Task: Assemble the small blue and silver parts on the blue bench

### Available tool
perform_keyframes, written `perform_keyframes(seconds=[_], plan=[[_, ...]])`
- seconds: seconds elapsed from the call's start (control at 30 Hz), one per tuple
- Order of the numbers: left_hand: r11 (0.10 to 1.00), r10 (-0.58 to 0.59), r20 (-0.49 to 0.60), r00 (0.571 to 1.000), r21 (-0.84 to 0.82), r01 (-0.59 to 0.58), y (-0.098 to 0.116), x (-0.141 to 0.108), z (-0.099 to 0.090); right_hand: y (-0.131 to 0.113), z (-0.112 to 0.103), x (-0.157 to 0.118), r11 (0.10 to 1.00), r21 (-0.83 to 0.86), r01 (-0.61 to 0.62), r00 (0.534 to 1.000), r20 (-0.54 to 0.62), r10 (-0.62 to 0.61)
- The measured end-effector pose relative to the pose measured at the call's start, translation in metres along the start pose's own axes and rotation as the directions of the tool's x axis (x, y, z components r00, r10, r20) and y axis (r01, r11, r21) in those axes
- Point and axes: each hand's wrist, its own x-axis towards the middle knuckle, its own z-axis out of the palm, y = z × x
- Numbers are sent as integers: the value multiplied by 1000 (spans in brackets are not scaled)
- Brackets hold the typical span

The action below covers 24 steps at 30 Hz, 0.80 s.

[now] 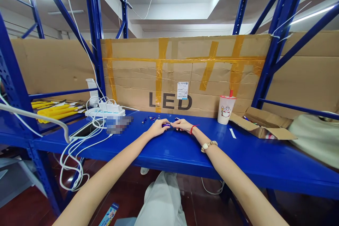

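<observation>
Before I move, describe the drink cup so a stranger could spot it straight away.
Find the big cardboard panel lettered LED behind the blue tabletop. To the right of those letters, on the tabletop, is a white cup with a cartoon figure. Unlike the open carton beside it, it stands upright, topped by a red straw.

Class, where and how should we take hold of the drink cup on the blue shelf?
Grip the cup around mid-wall, probably from the front left: it stands upright, tapering downward; its red straw sticks up, cardboard backs it, and the open carton crowds its right.
</observation>
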Motion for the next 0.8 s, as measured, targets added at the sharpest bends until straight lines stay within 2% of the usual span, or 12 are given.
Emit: perform_keyframes(seconds=[0.27, 0.63, 0.8], plan=[[998, -44, 13, 999, 36, 43, -5, 0, -1, -3, 2, -1, 1000, -3, -13, 1000, 3, 13], [992, -94, 29, 995, 89, 91, -6, 0, -5, -6, 7, -5, 982, 13, 187, 981, -49, -187], [993, -106, 43, 993, 51, 104, -5, 1, -5, -9, 8, -8, 979, 7, 206, 976, -79, -205]])
